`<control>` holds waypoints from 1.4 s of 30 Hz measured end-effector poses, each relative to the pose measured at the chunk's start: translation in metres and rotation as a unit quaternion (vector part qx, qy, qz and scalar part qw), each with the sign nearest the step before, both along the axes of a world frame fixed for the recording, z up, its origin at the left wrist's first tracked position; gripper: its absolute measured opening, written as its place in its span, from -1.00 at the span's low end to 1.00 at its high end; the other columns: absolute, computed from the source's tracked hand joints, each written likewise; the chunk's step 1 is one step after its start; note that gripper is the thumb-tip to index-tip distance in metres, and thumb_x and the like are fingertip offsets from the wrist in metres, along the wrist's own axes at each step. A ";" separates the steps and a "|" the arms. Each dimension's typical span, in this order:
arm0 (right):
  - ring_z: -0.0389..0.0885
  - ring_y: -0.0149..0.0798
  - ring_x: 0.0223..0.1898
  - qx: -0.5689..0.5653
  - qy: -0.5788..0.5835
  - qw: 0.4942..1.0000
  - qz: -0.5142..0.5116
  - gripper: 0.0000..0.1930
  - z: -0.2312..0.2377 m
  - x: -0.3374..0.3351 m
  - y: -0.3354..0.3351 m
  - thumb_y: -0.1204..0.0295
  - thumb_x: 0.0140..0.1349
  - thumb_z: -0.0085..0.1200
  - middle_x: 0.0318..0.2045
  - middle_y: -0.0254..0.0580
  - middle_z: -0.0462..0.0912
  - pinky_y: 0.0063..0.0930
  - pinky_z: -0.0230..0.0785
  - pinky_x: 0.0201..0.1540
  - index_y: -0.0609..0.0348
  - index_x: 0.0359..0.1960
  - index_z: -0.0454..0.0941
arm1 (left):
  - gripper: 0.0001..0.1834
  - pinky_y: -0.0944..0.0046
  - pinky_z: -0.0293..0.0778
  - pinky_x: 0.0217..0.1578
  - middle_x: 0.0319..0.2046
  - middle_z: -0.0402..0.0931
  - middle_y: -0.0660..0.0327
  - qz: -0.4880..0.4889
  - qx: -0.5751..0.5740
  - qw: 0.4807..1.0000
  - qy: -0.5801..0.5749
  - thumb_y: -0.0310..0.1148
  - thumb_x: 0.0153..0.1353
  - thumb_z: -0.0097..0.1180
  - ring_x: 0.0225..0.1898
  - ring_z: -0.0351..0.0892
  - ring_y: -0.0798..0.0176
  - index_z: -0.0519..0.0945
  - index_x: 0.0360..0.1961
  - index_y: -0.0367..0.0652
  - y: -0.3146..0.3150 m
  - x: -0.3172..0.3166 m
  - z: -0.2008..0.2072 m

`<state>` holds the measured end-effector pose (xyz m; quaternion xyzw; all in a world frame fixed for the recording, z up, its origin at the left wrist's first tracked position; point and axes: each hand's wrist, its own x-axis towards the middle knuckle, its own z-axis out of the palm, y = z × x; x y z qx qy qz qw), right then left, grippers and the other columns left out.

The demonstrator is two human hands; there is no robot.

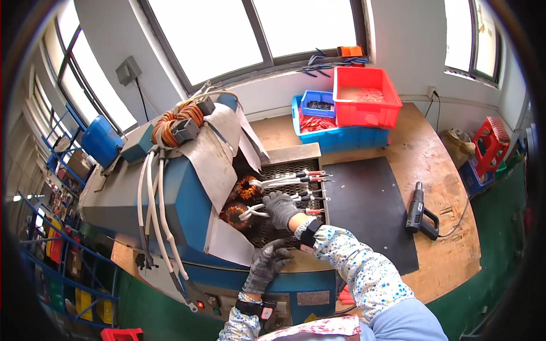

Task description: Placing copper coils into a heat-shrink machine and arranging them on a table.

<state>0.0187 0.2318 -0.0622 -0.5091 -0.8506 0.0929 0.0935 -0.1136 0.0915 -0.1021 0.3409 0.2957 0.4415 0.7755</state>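
Observation:
Two ring-shaped coils wound with copper wire, a far coil (pixel 248 188) and a near coil (pixel 234 215), sit on a metal mesh conveyor (pixel 284 170) at the mouth of a blue and grey machine (pixel 187 199). Their white sleeved leads (pixel 283 182) run to the right, ending in ring terminals with red and black sleeves. My right hand (pixel 280 210), in a grey glove, is closed over the near coil's leads; its fingertips are partly hidden. Beside the conveyor's near edge, my gloved left hand (pixel 268 265) rests with fingers loosely bent and apart, holding nothing.
A black mat (pixel 369 210) lies right of the conveyor, with a heat gun (pixel 420 213) beyond it. Red bin (pixel 367 94) and blue bin (pixel 347 139) stand at the back. On the machine rests a coil with orange windings (pixel 176 122), its white cables (pixel 151 210) hanging down.

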 end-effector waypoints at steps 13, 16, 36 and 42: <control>0.38 0.01 0.03 0.056 0.086 0.993 -0.050 -0.57 -0.001 0.030 0.000 0.26 -0.12 0.15 -0.07 0.03 0.44 -0.08 0.24 -0.02 0.11 -0.15 0.50 | -0.39 -0.03 0.56 -0.18 0.02 0.29 -0.13 0.134 -0.066 0.987 -0.049 0.14 0.30 -0.26 -0.16 0.52 -0.16 0.07 0.28 0.11 0.005 0.002 0.002; 0.38 0.03 -0.10 0.183 0.174 0.966 -0.057 -0.62 0.009 0.051 0.000 0.33 -0.27 0.17 -0.24 0.01 0.42 -0.12 0.27 -0.07 0.17 -0.32 0.50 | -0.23 0.01 0.55 -0.13 0.07 0.21 -0.07 0.146 -0.035 0.989 0.009 0.19 0.25 -0.20 -0.12 0.50 -0.10 -0.22 0.33 0.19 0.009 0.001 0.001; 0.36 -0.57 -0.49 -0.288 0.587 0.745 -0.135 -0.76 -0.062 0.157 -0.065 0.28 0.17 0.15 -0.53 -0.49 0.49 -0.62 0.31 -0.40 0.14 -0.21 0.57 | -0.47 -0.10 -0.07 0.30 0.25 0.11 0.06 0.120 0.225 0.937 0.237 -0.22 0.38 -0.28 0.36 -0.04 0.06 -0.01 0.34 0.14 0.040 0.012 -0.013; 0.57 -0.23 -0.09 -0.438 0.837 0.314 -0.091 -0.75 -0.102 0.146 -0.038 0.54 0.18 0.08 -0.16 -0.14 0.58 -0.46 0.49 -0.01 0.33 -0.10 0.46 | -0.55 -0.12 -0.10 0.31 0.22 0.15 0.03 0.191 -0.007 0.978 -0.079 -0.18 0.35 -0.34 0.34 -0.01 0.00 0.12 0.24 0.00 0.039 0.012 0.006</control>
